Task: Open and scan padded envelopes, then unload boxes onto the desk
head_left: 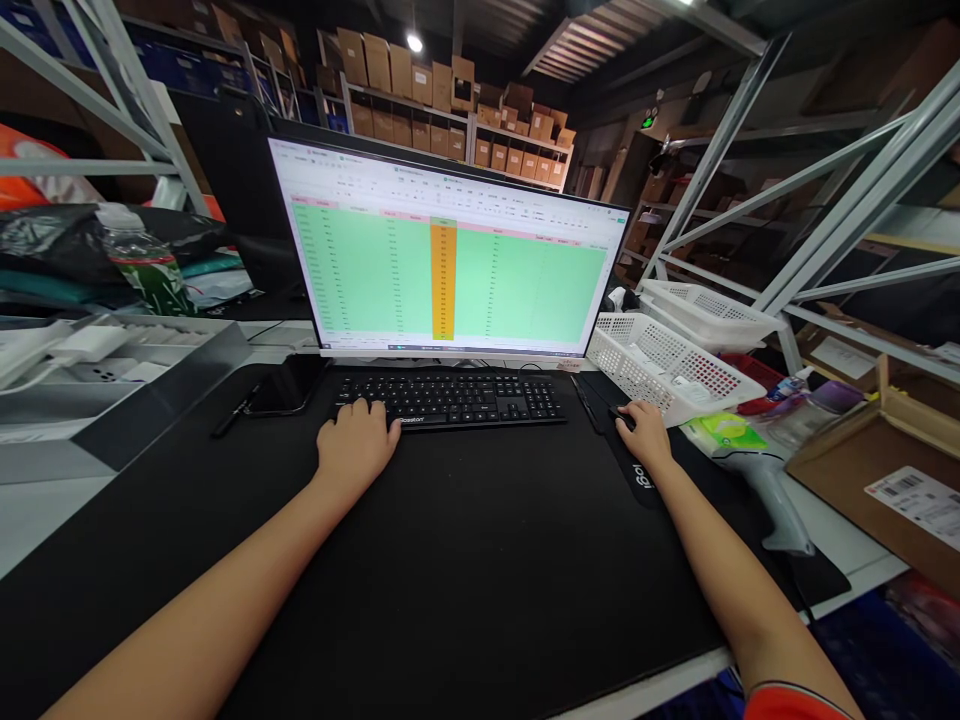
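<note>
My left hand (356,443) rests at the left end of the black keyboard (457,398), fingers curled loosely over the keys and holding nothing. My right hand (643,432) lies cupped over a black mouse (621,415) on the black desk mat (465,540). Behind the keyboard stands a wide monitor (450,260) showing a green spreadsheet with one orange column.
A dark phone (283,392) and a pen (234,412) lie left of the keyboard. A grey tray (150,385) and a water bottle (142,262) sit at far left. White perforated baskets (667,365), a grey barcode scanner (776,495) and a cardboard box (885,480) crowd the right.
</note>
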`<move>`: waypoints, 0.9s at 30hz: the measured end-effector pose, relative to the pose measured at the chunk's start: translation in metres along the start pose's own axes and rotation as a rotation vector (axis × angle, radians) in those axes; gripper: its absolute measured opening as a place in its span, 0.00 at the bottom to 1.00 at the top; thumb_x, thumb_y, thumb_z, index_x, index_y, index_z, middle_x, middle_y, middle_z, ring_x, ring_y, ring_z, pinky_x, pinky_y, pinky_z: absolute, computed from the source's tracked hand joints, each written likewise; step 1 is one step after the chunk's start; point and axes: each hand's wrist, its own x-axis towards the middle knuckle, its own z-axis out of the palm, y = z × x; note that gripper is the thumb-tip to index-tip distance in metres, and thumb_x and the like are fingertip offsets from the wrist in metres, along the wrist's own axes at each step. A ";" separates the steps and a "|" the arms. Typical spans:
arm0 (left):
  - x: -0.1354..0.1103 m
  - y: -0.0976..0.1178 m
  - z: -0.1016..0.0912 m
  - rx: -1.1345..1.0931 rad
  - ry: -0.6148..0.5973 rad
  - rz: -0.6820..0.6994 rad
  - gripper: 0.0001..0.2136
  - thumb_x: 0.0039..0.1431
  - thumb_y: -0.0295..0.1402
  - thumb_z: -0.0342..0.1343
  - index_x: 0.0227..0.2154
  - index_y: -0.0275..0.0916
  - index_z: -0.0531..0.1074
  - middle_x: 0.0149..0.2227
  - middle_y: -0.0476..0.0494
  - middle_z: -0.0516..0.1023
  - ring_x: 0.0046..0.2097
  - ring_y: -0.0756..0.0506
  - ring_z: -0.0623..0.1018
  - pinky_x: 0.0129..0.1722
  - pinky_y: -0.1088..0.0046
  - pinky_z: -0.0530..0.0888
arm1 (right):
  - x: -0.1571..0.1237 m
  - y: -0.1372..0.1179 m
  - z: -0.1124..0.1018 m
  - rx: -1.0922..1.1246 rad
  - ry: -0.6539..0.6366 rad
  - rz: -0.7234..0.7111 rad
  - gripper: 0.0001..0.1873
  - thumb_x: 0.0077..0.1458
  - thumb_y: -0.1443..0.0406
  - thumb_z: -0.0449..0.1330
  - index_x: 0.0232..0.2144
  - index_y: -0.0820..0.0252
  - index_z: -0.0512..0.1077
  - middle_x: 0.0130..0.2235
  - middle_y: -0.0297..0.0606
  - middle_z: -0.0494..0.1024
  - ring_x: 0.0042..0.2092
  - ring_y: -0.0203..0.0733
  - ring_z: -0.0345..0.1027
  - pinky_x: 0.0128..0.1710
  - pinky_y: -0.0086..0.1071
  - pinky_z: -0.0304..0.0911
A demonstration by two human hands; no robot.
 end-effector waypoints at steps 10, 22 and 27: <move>0.000 0.000 -0.002 -0.002 -0.018 -0.007 0.25 0.68 0.41 0.36 0.51 0.30 0.71 0.53 0.24 0.73 0.55 0.31 0.72 0.46 0.55 0.71 | -0.001 0.002 0.002 0.028 0.023 0.007 0.12 0.55 0.61 0.58 0.39 0.57 0.78 0.49 0.48 0.76 0.54 0.58 0.66 0.58 0.54 0.62; 0.000 0.001 0.000 0.000 -0.007 -0.001 0.24 0.68 0.41 0.36 0.50 0.30 0.71 0.53 0.24 0.73 0.54 0.31 0.72 0.46 0.55 0.71 | -0.001 0.001 0.001 0.034 0.024 0.004 0.12 0.56 0.61 0.58 0.38 0.57 0.78 0.50 0.48 0.77 0.55 0.58 0.66 0.58 0.55 0.63; 0.002 0.000 0.000 -0.013 -0.015 0.001 0.25 0.67 0.42 0.37 0.51 0.29 0.71 0.52 0.23 0.73 0.54 0.30 0.72 0.46 0.54 0.72 | -0.001 -0.002 -0.001 0.039 0.015 0.014 0.12 0.56 0.61 0.58 0.39 0.58 0.78 0.50 0.48 0.77 0.55 0.58 0.66 0.58 0.54 0.64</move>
